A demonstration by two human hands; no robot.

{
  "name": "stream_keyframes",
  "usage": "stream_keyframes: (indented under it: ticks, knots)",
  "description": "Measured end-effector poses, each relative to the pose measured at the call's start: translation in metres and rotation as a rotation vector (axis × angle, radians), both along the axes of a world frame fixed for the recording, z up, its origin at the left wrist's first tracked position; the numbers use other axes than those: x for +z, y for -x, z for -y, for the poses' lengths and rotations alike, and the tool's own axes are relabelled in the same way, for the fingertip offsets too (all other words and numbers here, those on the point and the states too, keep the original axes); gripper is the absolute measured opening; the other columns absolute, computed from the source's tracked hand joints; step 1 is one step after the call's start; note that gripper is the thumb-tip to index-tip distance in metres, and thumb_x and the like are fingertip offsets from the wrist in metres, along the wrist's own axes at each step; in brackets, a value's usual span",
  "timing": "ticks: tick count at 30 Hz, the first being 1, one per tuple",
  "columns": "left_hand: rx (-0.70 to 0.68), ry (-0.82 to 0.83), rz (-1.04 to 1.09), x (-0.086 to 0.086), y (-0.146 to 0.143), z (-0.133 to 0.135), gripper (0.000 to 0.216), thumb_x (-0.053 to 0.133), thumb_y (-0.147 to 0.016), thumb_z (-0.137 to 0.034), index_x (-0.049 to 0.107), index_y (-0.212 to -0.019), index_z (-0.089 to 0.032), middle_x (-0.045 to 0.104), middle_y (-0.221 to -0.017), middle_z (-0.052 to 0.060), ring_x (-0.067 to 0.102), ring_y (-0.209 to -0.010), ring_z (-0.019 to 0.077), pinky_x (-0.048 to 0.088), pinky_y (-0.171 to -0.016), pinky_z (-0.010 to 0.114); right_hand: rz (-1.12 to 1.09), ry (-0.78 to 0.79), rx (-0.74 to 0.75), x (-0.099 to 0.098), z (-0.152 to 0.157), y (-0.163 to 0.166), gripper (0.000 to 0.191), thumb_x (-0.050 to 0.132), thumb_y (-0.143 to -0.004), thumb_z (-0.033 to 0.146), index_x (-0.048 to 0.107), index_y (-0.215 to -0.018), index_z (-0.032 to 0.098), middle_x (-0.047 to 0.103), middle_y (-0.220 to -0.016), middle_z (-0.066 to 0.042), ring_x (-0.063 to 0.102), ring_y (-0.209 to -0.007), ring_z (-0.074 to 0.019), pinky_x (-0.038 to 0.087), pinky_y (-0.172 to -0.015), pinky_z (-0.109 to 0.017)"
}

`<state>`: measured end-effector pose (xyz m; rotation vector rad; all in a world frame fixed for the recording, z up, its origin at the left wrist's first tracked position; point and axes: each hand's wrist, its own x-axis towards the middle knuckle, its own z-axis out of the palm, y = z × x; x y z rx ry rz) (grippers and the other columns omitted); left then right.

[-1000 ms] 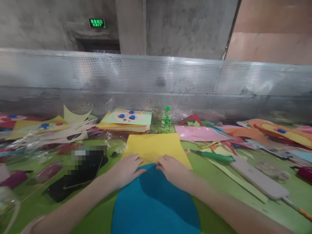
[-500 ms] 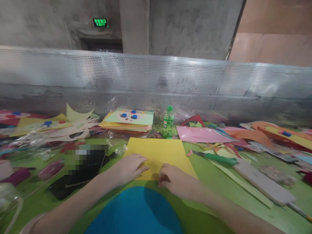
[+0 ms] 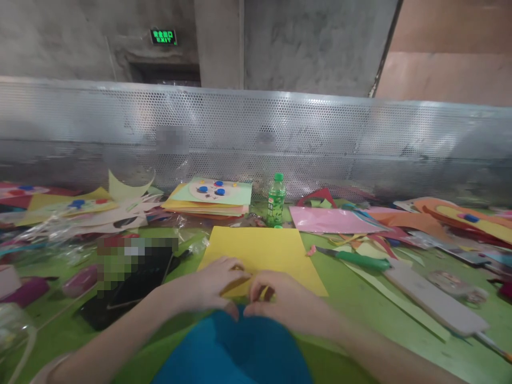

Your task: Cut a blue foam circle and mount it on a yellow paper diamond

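Blue rounded sheet (image 3: 240, 354) at the near edge of view, curved top between the thumbs of the two hands. Left hand (image 3: 218, 282) and right hand (image 3: 278, 298) nearly meet; fingers bent, thumbs at the blue edge. Cannot tell whether either pinches it. Both partly cover the near edge of a yellow sheet (image 3: 260, 248) lying flat on the green bench (image 3: 340, 285).

Surroundings: green-capped bottle (image 3: 276, 201) upright just beyond the yellow sheet. Behind left, paper stack (image 3: 206, 209), top sheet bearing blue and yellow pieces. Black device (image 3: 138, 285), partly pixelated, near the left forearm. Clear crumpled plastic (image 3: 60, 232) and cut paper farther left. To the right, green-handled tool (image 3: 364, 260), its handle end beside a white flat device (image 3: 436, 298); pale paper strip (image 3: 400, 301) alongside, near the right forearm. Pink sheet (image 3: 336, 220) beyond; orange paper scraps (image 3: 420, 220) farther right. Perforated metal panel (image 3: 224, 125) spans the back.
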<state>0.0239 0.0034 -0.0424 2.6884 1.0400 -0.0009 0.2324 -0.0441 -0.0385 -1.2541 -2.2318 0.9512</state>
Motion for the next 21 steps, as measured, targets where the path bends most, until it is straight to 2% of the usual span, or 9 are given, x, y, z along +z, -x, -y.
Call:
stream_keyframes:
  ticks: [3,6,10,12,14,18,21]
  knots:
    - [0.0,-0.06,0.073,-0.002,-0.003,-0.003,0.043,0.046,-0.081,-0.051,0.053,-0.116,-0.026,0.053,-0.11,0.006,0.046,-0.105,0.0232,0.036,-0.089,0.033,0.011,-0.022,0.09,-0.005,0.006,0.003,0.017,0.067,-0.071,0.034,0.06,-0.075,0.019,0.053,-0.102,-0.001,0.051,-0.092,-0.0147,0.038,-0.078,-0.024]
    - [0.005,-0.069,0.089,-0.001,-0.003,-0.001,0.043,0.043,-0.083,-0.052,0.054,-0.115,-0.026,0.053,-0.108,0.007,0.047,-0.102,0.0234,0.037,-0.087,0.033,0.085,-0.09,0.11,-0.011,0.003,0.003,0.013,0.068,-0.071,0.028,0.06,-0.073,0.018,0.052,-0.101,-0.003,0.047,-0.1,-0.0176,0.037,-0.082,-0.026]
    - [0.01,-0.027,0.062,0.004,-0.004,0.004,0.062,0.054,-0.071,-0.061,0.05,-0.122,-0.026,0.05,-0.112,0.007,0.045,-0.104,0.0263,0.037,-0.087,0.035,0.113,-0.115,0.137,-0.008,-0.007,-0.003,0.012,0.064,-0.075,0.03,0.063,-0.075,0.018,0.057,-0.09,-0.002,0.051,-0.089,-0.0163,0.039,-0.074,-0.024]
    - [0.032,-0.002,0.035,0.006,-0.005,0.006,0.071,0.057,-0.066,-0.063,0.046,-0.126,-0.027,0.048,-0.115,0.007,0.044,-0.105,0.0272,0.037,-0.088,0.035,0.127,-0.117,0.198,-0.004,-0.01,-0.007,0.015,0.063,-0.075,0.033,0.064,-0.072,0.018,0.06,-0.089,-0.002,0.053,-0.085,-0.0157,0.039,-0.07,-0.024]
    - [0.048,0.019,0.026,0.008,-0.005,0.007,0.068,0.053,-0.069,-0.064,0.046,-0.126,-0.027,0.047,-0.117,0.007,0.044,-0.107,0.027,0.037,-0.089,0.035,0.163,-0.133,0.298,-0.001,-0.01,-0.011,0.016,0.064,-0.073,0.033,0.064,-0.069,0.018,0.061,-0.09,-0.001,0.054,-0.086,-0.0162,0.04,-0.07,-0.023]
    - [0.051,0.067,0.012,0.008,-0.001,0.004,0.068,0.049,-0.072,-0.064,0.041,-0.13,-0.031,0.044,-0.127,0.007,0.038,-0.116,0.0282,0.033,-0.095,0.038,0.21,-0.147,0.472,0.006,-0.002,-0.016,0.016,0.06,-0.077,0.031,0.063,-0.067,0.017,0.06,-0.103,-0.003,0.054,-0.097,-0.0173,0.04,-0.077,-0.024]
    - [0.038,0.102,-0.05,0.005,0.003,0.003,0.084,0.055,-0.065,-0.065,0.027,-0.137,-0.033,0.028,-0.142,0.006,0.024,-0.127,0.0333,0.024,-0.101,0.048,0.231,-0.088,0.619,0.014,0.006,-0.016,0.018,0.057,-0.079,0.03,0.06,-0.066,0.017,0.057,-0.117,-0.003,0.052,-0.106,-0.0173,0.04,-0.079,-0.023]
